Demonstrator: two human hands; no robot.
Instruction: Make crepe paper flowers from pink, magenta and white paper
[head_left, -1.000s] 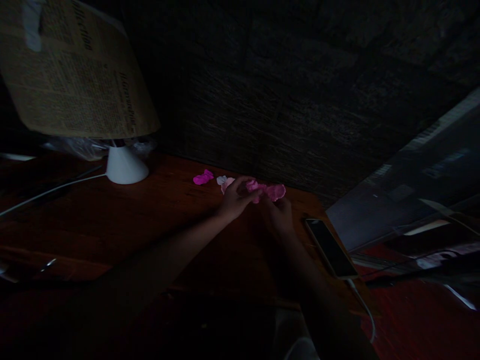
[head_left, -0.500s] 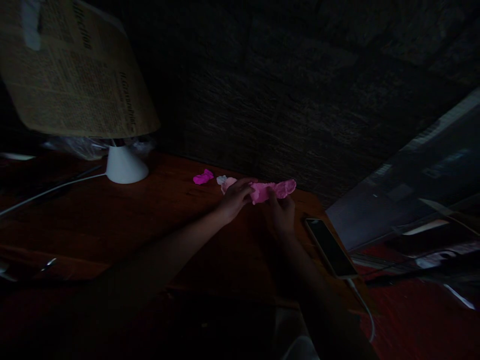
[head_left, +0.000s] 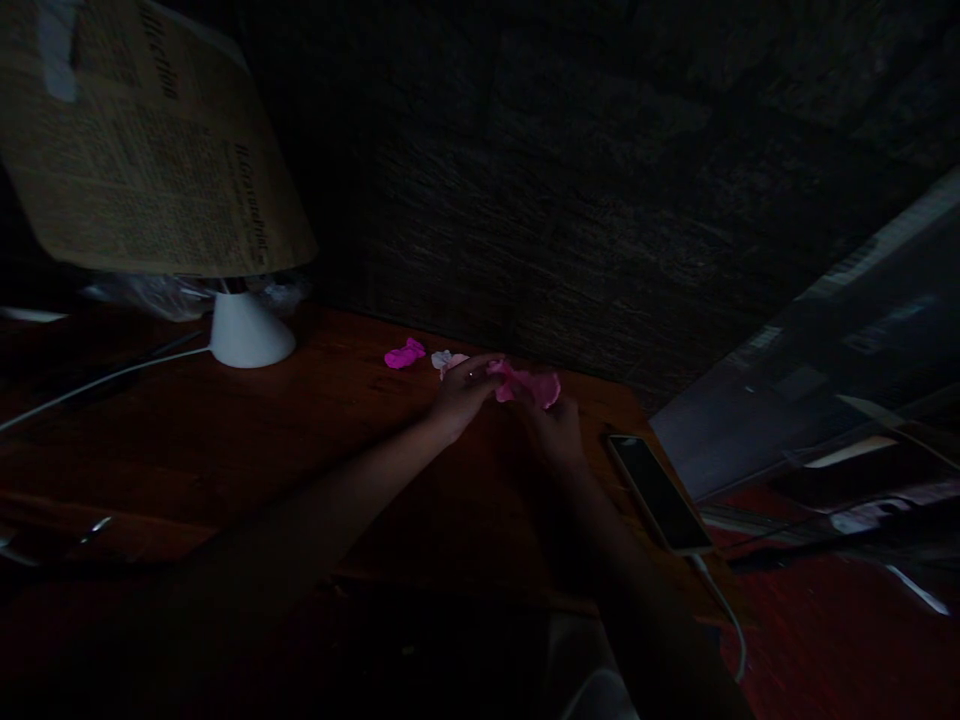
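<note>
A soft pink ruffled piece (head_left: pixel 534 386), cloth or crepe paper, is bunched between my two hands just above the wooden table (head_left: pixel 360 420). My left hand (head_left: pixel 459 396) pinches its left end with the fingers closed. From below, my right hand (head_left: pixel 559 428) grips the middle and right part, its thumb pressed against the folds. Beside my left hand lie a pale pink piece (head_left: pixel 454 362), partly hidden by the fingers, and a small whitish crumpled piece (head_left: pixel 440 359). Farther left on the table rests a bright magenta crumpled piece (head_left: pixel 405 353).
A lamp with a newsprint-patterned shade (head_left: pixel 157 150) and white cone base (head_left: pixel 250 332) stands at the left, its cable running left. A phone (head_left: pixel 660 493) with a white charging cable (head_left: pixel 726 608) lies near the table's right edge. A dark textured wall (head_left: pixel 540 200) rises behind.
The pink piece has been gathered shorter; its right end has drawn in to the left. My right hand has shifted slightly left, closer to my left hand.
</note>
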